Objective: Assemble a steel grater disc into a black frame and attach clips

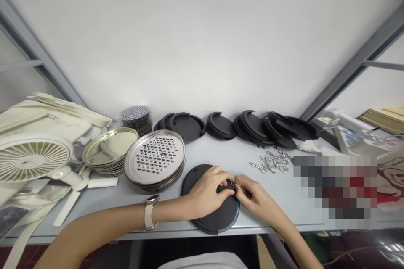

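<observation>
A black round disc [217, 218] with a shallow rim lies at the table's front edge. Across its top rests my left hand [205, 193], a watch on the wrist, its thumb and forefinger closed at the disc's right edge. My right hand [257, 199] meets it there in a pinch. Between the fingertips of both hands shows a small metal wire clip [232, 184], partly hidden. Similar wire clips [272, 162] lie in a loose pile behind my right hand. Left of the disc stands a stack of perforated metal discs [160, 157].
Black round holders [221, 125] line the wall. To the left are gold-coloured metal lids [110, 147], a clear tub of small metal parts [135, 113] and a white fan [33, 157]. A blurred patch [336, 187] covers the right side. Grey frame posts [353, 63] flank the table.
</observation>
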`<state>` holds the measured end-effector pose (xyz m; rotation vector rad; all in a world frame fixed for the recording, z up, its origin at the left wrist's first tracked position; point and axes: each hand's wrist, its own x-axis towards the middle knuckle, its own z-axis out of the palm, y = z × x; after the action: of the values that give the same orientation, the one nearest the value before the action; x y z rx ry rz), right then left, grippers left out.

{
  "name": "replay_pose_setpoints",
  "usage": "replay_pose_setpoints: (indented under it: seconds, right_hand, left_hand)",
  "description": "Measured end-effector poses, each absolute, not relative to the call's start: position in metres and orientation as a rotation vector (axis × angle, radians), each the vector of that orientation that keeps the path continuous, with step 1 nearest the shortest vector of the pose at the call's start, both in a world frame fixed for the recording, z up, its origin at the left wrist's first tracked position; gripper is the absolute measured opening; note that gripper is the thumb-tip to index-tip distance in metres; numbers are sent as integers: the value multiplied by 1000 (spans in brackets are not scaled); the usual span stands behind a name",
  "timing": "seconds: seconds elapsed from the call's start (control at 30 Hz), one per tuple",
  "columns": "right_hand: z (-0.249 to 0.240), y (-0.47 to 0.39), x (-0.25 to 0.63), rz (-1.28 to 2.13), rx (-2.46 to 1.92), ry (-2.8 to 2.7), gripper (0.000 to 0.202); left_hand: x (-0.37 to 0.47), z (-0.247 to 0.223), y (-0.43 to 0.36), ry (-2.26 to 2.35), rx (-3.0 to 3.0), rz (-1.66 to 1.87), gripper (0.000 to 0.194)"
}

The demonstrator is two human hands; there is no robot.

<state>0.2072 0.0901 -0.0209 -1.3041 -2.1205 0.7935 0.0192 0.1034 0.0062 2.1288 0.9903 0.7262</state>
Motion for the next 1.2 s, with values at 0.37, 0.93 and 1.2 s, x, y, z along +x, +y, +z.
replay_pose_setpoints:
  seconds: [0.37,0.93,1.2]
  right_hand:
    - [-23,91,208,809,-1316,-2111,23]
    - [-20,91,211,868,-1357,-2026,29]
    - [-17,90,209,814,-1300,-2117,33]
  left_hand:
    - [19,6,102,990,2130,717,17]
    - [18,3,102,1048,2097,782,17]
    - [19,4,103,1028,2082,746,26]
